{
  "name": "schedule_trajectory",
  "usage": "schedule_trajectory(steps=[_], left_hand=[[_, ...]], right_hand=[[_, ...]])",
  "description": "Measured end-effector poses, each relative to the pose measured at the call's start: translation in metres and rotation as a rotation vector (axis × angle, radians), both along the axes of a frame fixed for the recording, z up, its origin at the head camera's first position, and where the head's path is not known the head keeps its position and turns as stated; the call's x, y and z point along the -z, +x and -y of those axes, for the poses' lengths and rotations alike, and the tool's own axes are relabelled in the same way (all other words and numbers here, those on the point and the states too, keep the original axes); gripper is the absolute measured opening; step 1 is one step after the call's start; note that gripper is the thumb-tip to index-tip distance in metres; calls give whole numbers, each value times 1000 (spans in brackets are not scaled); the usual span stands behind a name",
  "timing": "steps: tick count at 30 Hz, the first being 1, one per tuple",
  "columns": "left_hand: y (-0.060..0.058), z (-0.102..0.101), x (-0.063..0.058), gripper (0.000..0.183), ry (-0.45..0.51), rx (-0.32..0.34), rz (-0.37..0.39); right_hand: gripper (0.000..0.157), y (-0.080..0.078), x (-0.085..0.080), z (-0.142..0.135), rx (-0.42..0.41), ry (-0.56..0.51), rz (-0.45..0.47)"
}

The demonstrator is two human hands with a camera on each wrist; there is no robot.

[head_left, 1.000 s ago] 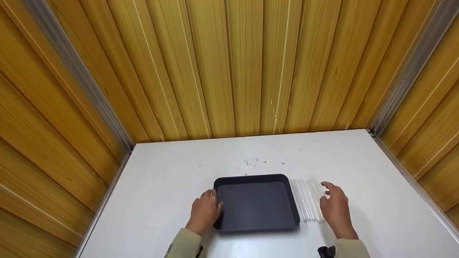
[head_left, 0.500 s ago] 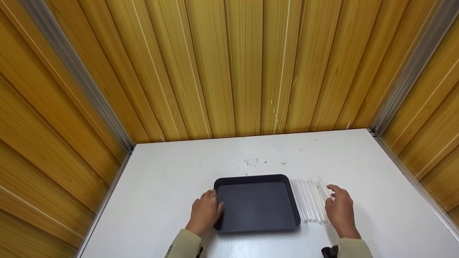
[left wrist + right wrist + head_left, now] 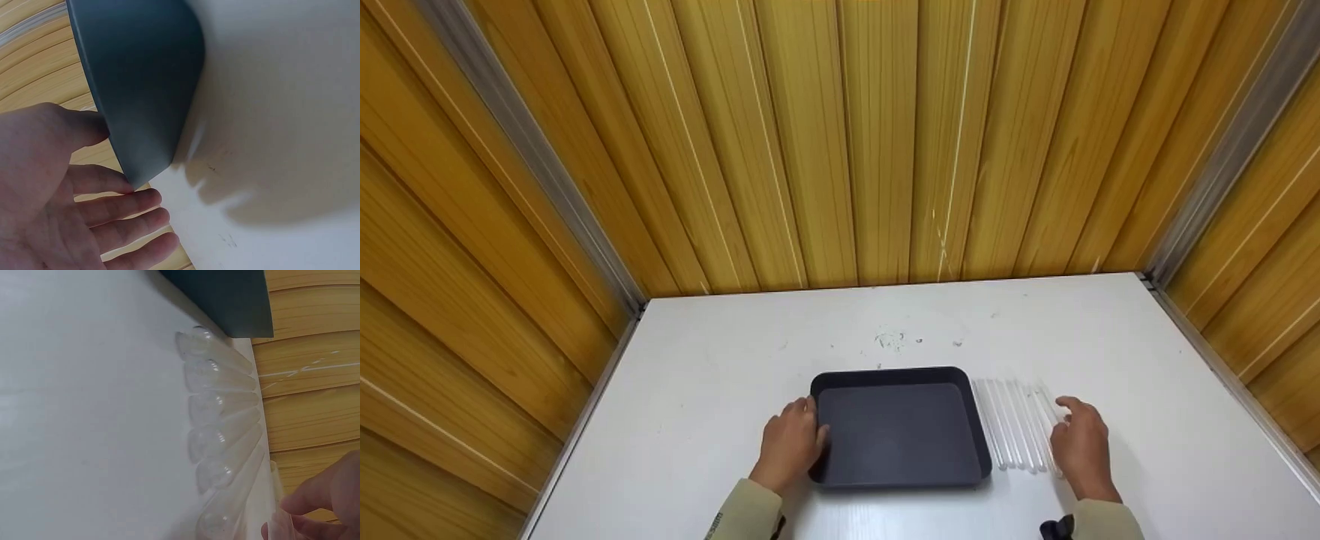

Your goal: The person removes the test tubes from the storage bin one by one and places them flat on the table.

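Note:
A dark rectangular tray [image 3: 900,435] lies on the white table, and my left hand [image 3: 790,442] grips its left rim. In the left wrist view the thumb [image 3: 87,128] hooks over the rim of that side while the other fingers spread along the outside. Several clear, round-bottomed test tubes [image 3: 1012,424] lie side by side just right of the tray. At the right end of this row, my right hand [image 3: 1084,450] pinches one more clear tube [image 3: 279,526] between thumb and fingers. Part of that tube is cut off at the frame's bottom edge.
The white table [image 3: 735,360] meets a yellow wood-patterned wall [image 3: 877,150] at its back edge. Similar panels with grey metal corner strips [image 3: 1222,150] stand at left and right. Dark scuff marks [image 3: 890,341] show behind the tray.
My right hand has shifted right and slightly toward me, and the row of test tubes reaches further right beneath it. The left hand and the tray have stayed in place.

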State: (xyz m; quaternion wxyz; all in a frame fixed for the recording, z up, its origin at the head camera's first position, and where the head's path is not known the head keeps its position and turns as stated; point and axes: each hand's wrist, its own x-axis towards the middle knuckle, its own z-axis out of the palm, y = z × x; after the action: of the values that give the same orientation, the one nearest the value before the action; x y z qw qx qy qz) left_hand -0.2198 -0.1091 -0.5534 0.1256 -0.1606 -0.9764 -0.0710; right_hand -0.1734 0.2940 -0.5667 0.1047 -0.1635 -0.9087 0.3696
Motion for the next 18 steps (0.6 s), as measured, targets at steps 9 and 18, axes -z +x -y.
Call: schedule_trajectory(steps=[9,18], left_hand=[[2,4,0,48,5,17,-40],[-1,4,-1,49,-10,19,-5]], right_hand=[[43,-1,8,1,-6,-40,92],[40,-2,9,2,-34,-51,127]])
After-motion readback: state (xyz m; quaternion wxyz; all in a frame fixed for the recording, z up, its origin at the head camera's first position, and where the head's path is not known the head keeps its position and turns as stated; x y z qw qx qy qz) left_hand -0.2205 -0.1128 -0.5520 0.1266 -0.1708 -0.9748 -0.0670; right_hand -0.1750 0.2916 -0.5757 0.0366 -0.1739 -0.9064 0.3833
